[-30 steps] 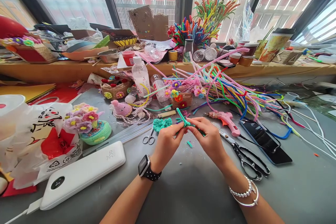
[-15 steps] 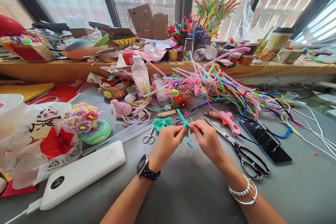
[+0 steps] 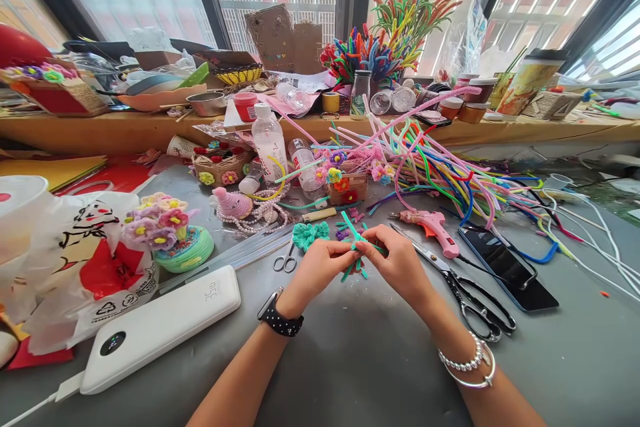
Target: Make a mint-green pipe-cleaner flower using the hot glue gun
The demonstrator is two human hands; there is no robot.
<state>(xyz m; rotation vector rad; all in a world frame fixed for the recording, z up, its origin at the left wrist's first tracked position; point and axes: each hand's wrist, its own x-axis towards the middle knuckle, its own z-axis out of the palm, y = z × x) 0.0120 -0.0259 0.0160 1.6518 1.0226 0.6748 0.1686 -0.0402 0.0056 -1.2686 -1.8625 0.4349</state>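
Teal pipe cleaners (image 3: pixel 352 224), crossed in a small bundle with ends sticking out, are pinched between my two hands above the grey table. My left hand (image 3: pixel 325 268) grips the bundle from the left between thumb and fingertips. From the other side, my right hand (image 3: pixel 395 263) pinches it too, and the fingertips of both hands meet, hiding the crossing point. A teal fluffy bow shape (image 3: pixel 310 235) lies just behind my left hand. Small scissors (image 3: pixel 285 261) rest to its left. Purple and teal cut bits (image 3: pixel 345 233) are scattered behind the bundle.
Large black-handled scissors (image 3: pixel 480 313), a pink glue gun (image 3: pixel 433 230) and a phone (image 3: pixel 505 270) lie at right. A tangle of colourful pipe cleaners (image 3: pixel 450 173) spreads behind them. At left are a white power bank (image 3: pixel 165 330) and a crocheted flower pot (image 3: pixel 185 250).
My right fingers have moved left and closed against my left fingertips. The teal bundle has turned, with ends now pointing in different directions.
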